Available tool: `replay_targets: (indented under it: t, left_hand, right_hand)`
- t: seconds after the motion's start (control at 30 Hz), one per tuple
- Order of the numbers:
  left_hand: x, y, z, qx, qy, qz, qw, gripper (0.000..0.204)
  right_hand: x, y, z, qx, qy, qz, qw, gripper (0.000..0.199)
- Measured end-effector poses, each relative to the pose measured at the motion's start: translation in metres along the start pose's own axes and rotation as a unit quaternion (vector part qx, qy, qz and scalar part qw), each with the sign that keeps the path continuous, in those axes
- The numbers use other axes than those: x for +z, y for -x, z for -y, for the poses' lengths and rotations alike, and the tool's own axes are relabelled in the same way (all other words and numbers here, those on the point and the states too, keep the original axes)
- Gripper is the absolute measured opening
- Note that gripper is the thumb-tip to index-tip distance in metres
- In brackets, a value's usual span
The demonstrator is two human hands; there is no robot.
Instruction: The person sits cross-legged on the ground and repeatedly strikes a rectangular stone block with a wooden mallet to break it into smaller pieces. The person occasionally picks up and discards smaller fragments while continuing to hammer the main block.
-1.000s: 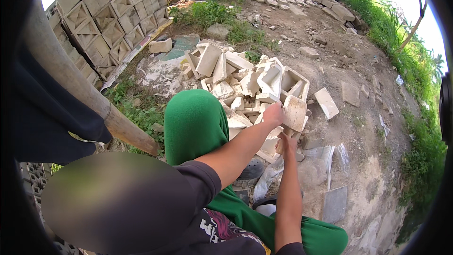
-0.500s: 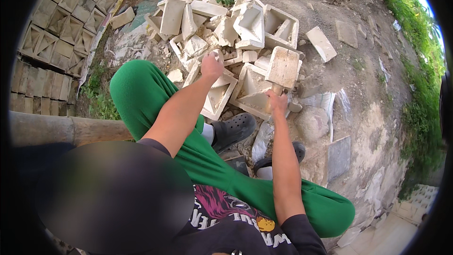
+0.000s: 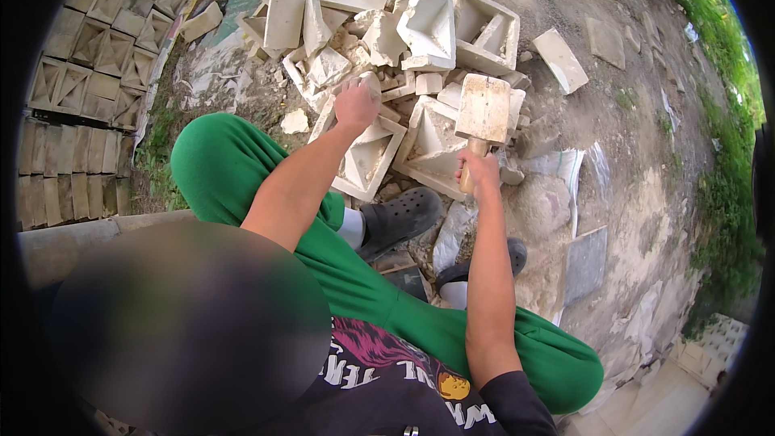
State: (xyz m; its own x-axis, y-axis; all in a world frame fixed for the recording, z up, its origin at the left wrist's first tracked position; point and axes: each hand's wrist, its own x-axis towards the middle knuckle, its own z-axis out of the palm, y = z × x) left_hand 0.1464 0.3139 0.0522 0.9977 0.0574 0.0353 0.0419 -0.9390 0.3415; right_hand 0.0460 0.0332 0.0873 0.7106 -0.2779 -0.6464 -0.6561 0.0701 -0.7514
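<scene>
My right hand (image 3: 479, 171) is wrapped round the short handle of a wooden mallet (image 3: 483, 110), its worn, blocky head held up over the rubble. My left hand (image 3: 357, 105) is closed on a small pale chunk (image 3: 371, 83); most of it is hidden by the fingers. Just below that hand lies a square off-white mould-like block (image 3: 361, 182) with a triangular hollow. A second hollow block (image 3: 428, 145) leans to its right, beneath the mallet. Broken pale pieces (image 3: 328, 67) are heaped beyond my left hand.
Larger hollow blocks (image 3: 487, 30) and slabs (image 3: 563, 60) lie at the back. Stacked blocks (image 3: 101, 48) stand at the far left, beside a pole (image 3: 73, 242). My clog-clad feet (image 3: 400, 222) are close to the pile. A rounded stone (image 3: 539, 203) and a grey tile (image 3: 585, 265) sit at right.
The view has shifted slightly. My left hand has turned with the chunk, its back now more on top. The mallet stays raised in my right hand, turned a little more upright.
</scene>
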Motion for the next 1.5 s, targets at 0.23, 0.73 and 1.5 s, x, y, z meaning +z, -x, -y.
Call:
replay_targets:
  t: [0.23, 0.73, 1.5]
  left_hand:
    - [0.008, -0.016, -0.008, 0.021, -0.055, 0.042, 0.997, 0.046]
    - [-0.018, -0.04, -0.01, 0.036, -0.014, 0.125, 0.991, 0.056]
    - [-0.01, -0.025, -0.075, -0.125, 0.621, 0.312, 0.708, 0.035]
  right_hand:
    - [-0.001, 0.007, 0.004, 0.007, 0.006, -0.005, 1.0, 0.025]
    - [-0.008, -0.003, 0.008, 0.047, 0.036, 0.02, 0.998, 0.027]
    - [-0.011, 0.01, 0.006, 0.05, -0.105, 0.035, 0.993, 0.032]
